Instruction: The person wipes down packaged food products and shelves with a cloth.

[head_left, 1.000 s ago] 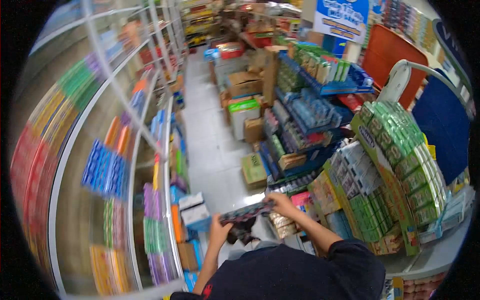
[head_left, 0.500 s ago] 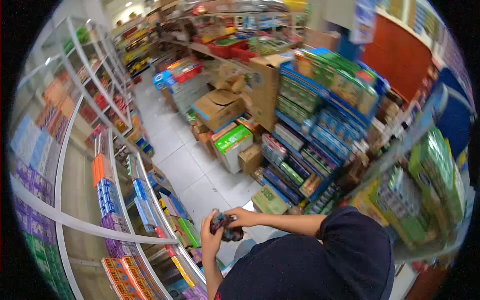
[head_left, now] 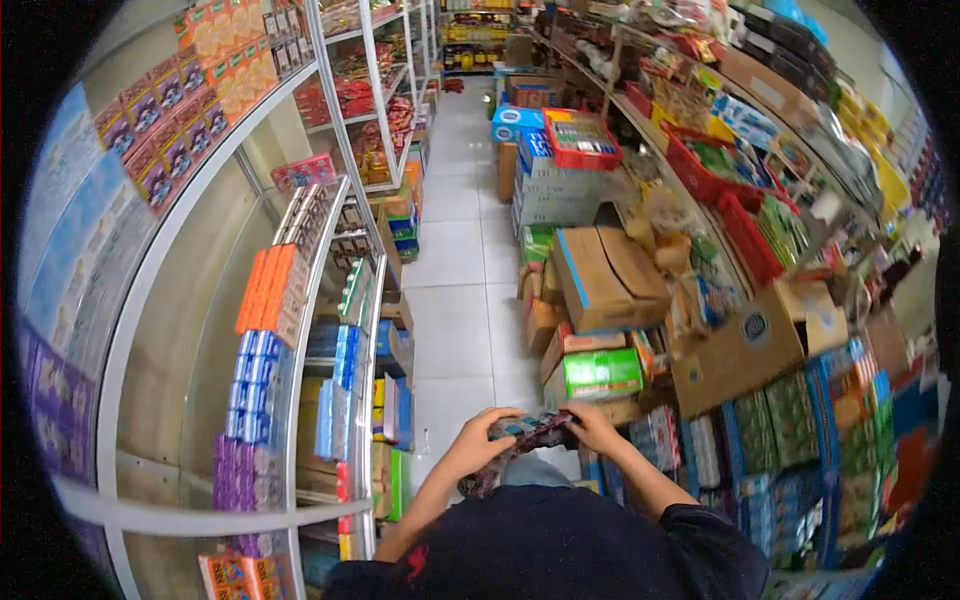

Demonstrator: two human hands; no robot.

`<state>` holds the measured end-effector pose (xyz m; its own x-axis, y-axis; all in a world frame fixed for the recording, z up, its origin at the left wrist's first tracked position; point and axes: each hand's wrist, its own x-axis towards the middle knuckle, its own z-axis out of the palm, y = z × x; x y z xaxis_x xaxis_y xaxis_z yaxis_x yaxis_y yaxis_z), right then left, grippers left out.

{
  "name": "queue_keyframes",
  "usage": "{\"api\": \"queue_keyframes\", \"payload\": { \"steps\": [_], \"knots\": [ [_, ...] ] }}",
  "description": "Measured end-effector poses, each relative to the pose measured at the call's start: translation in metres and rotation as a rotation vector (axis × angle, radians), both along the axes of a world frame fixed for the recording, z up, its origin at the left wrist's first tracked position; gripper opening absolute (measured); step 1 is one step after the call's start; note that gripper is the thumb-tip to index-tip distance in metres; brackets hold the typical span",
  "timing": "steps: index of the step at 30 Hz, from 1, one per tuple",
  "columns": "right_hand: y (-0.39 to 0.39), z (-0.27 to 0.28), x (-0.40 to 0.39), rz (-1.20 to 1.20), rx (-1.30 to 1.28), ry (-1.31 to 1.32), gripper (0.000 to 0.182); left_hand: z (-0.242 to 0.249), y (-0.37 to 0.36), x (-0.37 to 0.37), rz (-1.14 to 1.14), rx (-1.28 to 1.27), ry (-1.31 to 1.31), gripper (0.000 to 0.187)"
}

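Observation:
A dark patterned cloth-like item (head_left: pixel 540 432) is stretched between my two hands, low in the view in front of my dark shirt. My left hand (head_left: pixel 482 440) grips its left end, and part of the item hangs below that hand. On the other side my right hand (head_left: pixel 590 427) pinches the right end. What exactly the item is cannot be made out.
Glass-fronted shelves with packets (head_left: pixel 265 300) line the left. A tiled aisle (head_left: pixel 455 240) runs ahead. Cardboard boxes (head_left: pixel 610 275), a green-and-white box (head_left: pixel 603 373) and red trays (head_left: pixel 583 140) stand at its right, beside racks with red baskets (head_left: pixel 750 235).
The view has swung to the right-hand racks' left, so the aisle now lies straight ahead. My hands have moved apart, and the dark item is spread wider between them.

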<state>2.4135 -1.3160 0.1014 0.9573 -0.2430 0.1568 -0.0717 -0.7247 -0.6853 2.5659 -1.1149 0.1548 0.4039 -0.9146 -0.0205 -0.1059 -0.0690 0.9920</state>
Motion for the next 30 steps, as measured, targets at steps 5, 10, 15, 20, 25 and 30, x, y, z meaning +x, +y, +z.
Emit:
{"api": "queue_keyframes", "payload": {
  "steps": [5,10,15,20,25,30],
  "knots": [
    [-0.117,0.03,0.13,0.0,-0.083,-0.11,0.026,0.008,-0.1,0.106,0.047,0.112,-0.408,0.045],
    [-0.19,0.029,0.243,-0.084,0.151,-0.227,0.03,0.031,-0.167,0.198,0.117,0.246,-0.404,0.043],
    [-0.218,0.014,0.357,-0.053,0.424,-0.218,0.029,-0.003,-0.19,0.283,0.358,0.172,-0.326,0.043],
    [-0.261,0.011,0.501,0.105,0.445,-0.14,0.03,-0.008,-0.22,0.398,0.491,0.19,-0.314,0.039],
    [-0.306,0.055,0.635,0.128,0.551,-0.152,0.029,0.008,-0.287,0.532,0.534,0.139,-0.187,0.06],
    [-0.376,0.07,0.719,0.032,0.701,-0.253,0.035,0.006,-0.394,0.644,0.431,0.127,-0.417,0.071]
  ]
}}
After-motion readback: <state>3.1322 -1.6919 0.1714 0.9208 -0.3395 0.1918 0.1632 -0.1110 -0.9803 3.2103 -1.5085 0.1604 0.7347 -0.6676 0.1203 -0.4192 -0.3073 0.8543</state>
